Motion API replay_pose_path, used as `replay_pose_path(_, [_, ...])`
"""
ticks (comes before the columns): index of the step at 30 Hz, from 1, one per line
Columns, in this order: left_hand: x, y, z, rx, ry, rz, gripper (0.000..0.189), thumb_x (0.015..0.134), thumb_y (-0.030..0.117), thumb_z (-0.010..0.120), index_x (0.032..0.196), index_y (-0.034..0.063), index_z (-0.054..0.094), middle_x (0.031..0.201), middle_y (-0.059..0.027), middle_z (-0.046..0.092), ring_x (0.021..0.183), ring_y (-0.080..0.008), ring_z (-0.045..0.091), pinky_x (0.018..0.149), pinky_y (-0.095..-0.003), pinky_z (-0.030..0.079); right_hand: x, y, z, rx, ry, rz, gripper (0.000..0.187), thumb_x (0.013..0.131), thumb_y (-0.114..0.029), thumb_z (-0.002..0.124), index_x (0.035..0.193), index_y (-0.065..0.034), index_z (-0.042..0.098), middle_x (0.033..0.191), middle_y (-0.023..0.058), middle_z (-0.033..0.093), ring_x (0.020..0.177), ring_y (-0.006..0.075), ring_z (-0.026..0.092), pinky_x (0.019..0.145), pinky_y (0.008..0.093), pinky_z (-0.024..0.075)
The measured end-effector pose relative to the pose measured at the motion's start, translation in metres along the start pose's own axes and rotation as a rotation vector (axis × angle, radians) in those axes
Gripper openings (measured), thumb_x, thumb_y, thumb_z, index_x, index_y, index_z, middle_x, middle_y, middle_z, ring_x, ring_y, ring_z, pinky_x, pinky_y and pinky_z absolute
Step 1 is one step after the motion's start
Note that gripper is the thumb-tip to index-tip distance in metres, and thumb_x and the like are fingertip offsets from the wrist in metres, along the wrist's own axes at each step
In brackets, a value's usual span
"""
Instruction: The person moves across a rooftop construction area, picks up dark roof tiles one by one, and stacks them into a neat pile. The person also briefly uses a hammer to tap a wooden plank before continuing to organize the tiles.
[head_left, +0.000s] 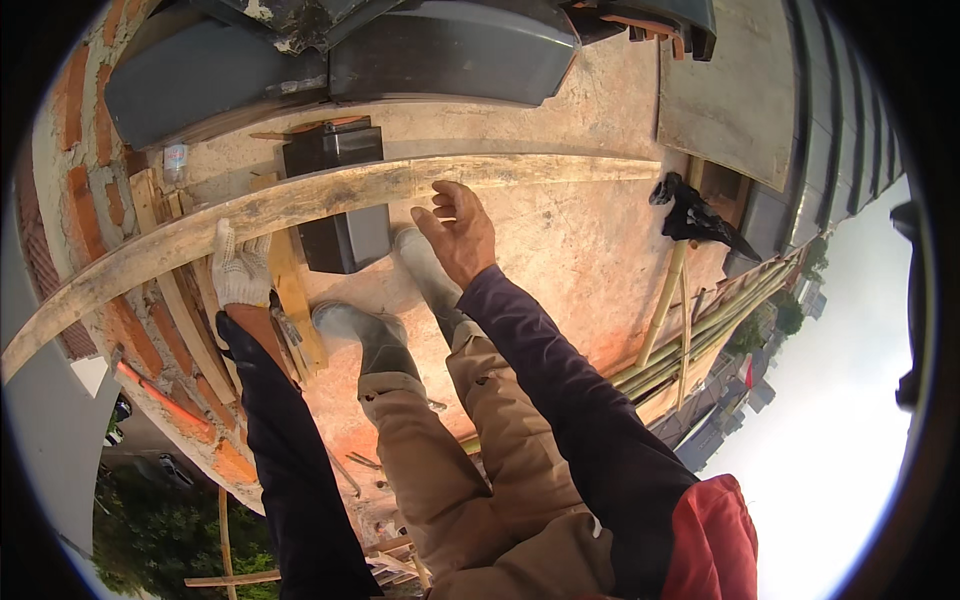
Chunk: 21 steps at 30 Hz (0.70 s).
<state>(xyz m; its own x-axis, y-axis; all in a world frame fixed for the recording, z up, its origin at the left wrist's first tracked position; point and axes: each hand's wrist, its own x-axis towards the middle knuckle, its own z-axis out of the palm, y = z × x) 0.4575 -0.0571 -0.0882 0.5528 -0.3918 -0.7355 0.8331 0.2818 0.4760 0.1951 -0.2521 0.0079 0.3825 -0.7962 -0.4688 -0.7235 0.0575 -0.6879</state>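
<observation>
A long wooden plank stretches across the view in front of me, curved by the lens. My left hand, in a white knitted glove, grips the lower edge of the plank left of its middle, with one digit against its face. Bare and half curled, my right hand has its fingertips at the plank's lower edge; its thumb is apart from the fingers and nothing shows between them. Beneath the plank, a stack of glossy dark roof tiles stands beside my boots.
An unplastered brick wall runs along the left, with a drop beyond it. Loose boards lean beside it near a plastic bottle. Large dark ridge tiles lie ahead. Bamboo poles and a black plastic bag are at right.
</observation>
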Motion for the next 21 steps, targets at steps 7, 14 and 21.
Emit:
replay_pose_path(7, [-0.010,-0.007,0.003,0.002,-0.044,0.057,0.032,0.095,0.023,0.067,0.118,0.0023,0.061,0.116,-0.0135,0.064,0.111,-0.0273,0.062,0.100,-0.0403,0.053,0.081,0.102,-0.076,-0.899,-0.268,-0.086,0.109,0.073,-0.033,0.085,0.158,-0.0228,0.018,0.159,0.0129,0.028,0.145,0.0325,0.028,0.120,0.0432,0.0268])
replay_pose_path(14, [-0.020,0.005,0.015,-0.110,0.026,0.046,0.039,0.086,0.016,0.075,0.120,0.0039,0.059,0.107,-0.0096,0.065,0.096,-0.0216,0.066,0.084,-0.0361,0.059,0.101,0.083,-0.035,-1.035,-0.311,-0.158,0.082,0.073,-0.029,0.085,0.141,-0.0102,0.043,0.139,0.0137,0.050,0.129,0.0351,0.045,0.106,0.0442,0.0447])
replay_pose_path(21, [-0.008,0.066,0.019,0.160,0.152,0.187,0.049,0.087,0.031,0.074,0.125,0.0029,0.058,0.114,-0.0082,0.063,0.097,-0.0195,0.065,0.083,-0.0326,0.057,0.096,0.045,-0.004,-1.058,-0.290,-0.279,0.078,0.073,-0.028,0.083,0.137,-0.0078,0.043,0.133,0.0159,0.052,0.123,0.0372,0.049,0.100,0.0469,0.0491])
